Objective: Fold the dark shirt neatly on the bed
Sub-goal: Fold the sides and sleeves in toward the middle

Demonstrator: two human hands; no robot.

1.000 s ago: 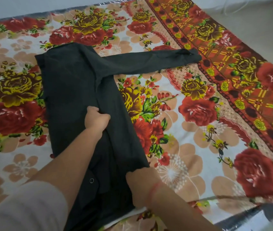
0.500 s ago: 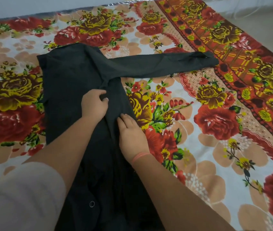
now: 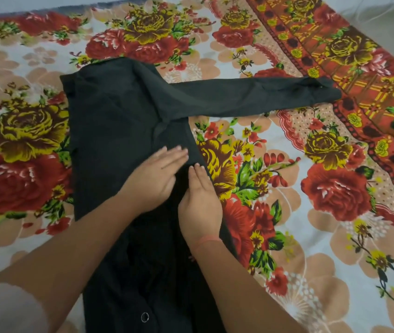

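The dark shirt (image 3: 114, 121) lies lengthwise on the flowered bed sheet (image 3: 311, 212), its body folded into a narrow strip running toward me. One long sleeve (image 3: 251, 97) stretches out flat to the right, ending near the sheet's red border. My left hand (image 3: 155, 179) lies flat on the shirt's middle with its fingers straight, pointing right. My right hand (image 3: 199, 203) presses flat on the shirt's right folded edge, fingers straight and pointing away from me. The two hands sit side by side, almost touching. A round snap (image 3: 144, 317) shows on the shirt near my body.
The floral sheet covers the whole bed, with a red and orange patterned border (image 3: 335, 56) running diagonally along the right side. Pale floor (image 3: 383, 18) shows beyond the bed's far right corner. My pale sleeve (image 3: 6, 308) fills the lower left corner.
My left hand has uncurled and now lies flat on the shirt. My right hand moved up from the hem to the shirt's right edge beside the left hand. The view has shifted closer.
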